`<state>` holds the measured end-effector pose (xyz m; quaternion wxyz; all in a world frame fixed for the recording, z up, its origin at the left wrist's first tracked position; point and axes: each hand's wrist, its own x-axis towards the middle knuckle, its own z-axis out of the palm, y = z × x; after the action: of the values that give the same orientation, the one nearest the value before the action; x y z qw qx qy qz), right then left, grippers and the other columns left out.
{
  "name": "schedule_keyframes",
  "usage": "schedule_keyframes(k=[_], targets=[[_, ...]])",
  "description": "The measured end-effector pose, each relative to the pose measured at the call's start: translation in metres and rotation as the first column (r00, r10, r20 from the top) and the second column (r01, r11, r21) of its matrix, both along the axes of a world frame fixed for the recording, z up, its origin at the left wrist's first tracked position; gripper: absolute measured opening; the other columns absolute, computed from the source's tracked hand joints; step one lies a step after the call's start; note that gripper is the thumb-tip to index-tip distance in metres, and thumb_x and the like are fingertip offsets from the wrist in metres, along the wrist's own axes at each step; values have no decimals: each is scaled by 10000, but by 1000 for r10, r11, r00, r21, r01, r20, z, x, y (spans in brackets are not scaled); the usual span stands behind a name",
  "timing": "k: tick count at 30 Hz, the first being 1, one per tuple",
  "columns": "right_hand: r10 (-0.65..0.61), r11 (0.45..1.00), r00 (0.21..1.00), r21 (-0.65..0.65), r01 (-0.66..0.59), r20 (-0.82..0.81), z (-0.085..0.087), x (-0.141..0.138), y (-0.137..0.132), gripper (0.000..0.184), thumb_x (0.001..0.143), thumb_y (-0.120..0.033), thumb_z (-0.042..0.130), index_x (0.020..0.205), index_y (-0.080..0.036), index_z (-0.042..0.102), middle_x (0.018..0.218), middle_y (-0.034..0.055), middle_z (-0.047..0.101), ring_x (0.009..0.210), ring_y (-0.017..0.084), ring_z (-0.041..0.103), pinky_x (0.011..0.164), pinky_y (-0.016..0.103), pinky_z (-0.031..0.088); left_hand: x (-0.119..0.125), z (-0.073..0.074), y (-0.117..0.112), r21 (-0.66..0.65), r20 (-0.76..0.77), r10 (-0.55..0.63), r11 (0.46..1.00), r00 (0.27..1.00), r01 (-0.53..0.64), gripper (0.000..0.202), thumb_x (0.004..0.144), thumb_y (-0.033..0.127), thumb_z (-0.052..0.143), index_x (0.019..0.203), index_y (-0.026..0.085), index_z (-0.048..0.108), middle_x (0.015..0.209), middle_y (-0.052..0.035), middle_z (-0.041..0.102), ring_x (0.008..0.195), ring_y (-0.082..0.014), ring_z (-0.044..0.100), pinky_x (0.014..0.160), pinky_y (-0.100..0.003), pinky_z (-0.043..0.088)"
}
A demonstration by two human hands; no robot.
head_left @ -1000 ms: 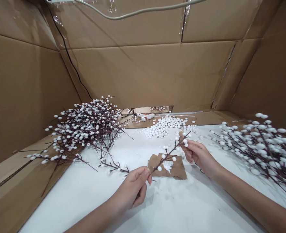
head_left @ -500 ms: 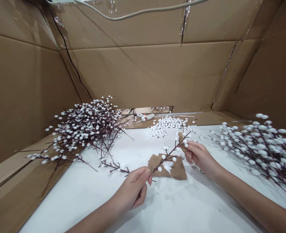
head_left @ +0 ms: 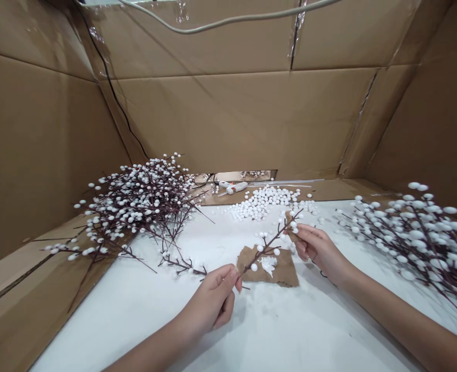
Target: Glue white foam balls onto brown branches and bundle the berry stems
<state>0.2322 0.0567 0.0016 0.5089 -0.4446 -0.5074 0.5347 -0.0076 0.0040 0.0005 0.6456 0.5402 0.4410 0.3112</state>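
Fig. | Left hand (head_left: 209, 300): narrow pinch on the sprig's lower stem | Right hand (head_left: 321, 253): fingertips hold its upper end | Beaded sprig (head_left: 269, 245): lower centre, over a cardboard scrap (head_left: 286, 268) | Two-ended hold appears to steady it well

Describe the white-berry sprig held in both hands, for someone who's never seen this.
On the white sheet inside the cardboard enclosure, find the torn brown cardboard scrap. Just above it is a single dark-stemmed sprig of white berries, held up between the left hand and right hand, unlike the big heaped bunches on either side.
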Motion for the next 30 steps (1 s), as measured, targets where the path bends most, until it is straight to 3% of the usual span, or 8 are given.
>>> schedule_keyframes(k=[13,21,30], targets=[[7,1000,998,20,-8,56,-2,1,1,322,728,-469,579,604,-183,498,458,-57,385,411,72,336,409,213,277,-1,-1,0,41,-16,-8,999,1000,9,321,852,458,323,692,207,442,248,117,304,241,-36,117,330,-162,124],[-76,994,993,84,68,88,-1,9,6,404,709,-511,596,538,-179,441,452,-55,416,397,64,363,415,214,281,0,-1,-2,32,-44,9,999,999,-8,332,827,499,348,689,208,428,246,120,298,245,-41,111,333,-174,105],[-175,979,984,109,172,20,8,22,9,373,669,-526,619,623,-176,500,451,-74,377,375,59,349,396,211,294,3,2,-4,47,-84,53,998,995,-49,361,800,540,377,683,203,436,248,124,286,269,-45,87,351,-188,100]])
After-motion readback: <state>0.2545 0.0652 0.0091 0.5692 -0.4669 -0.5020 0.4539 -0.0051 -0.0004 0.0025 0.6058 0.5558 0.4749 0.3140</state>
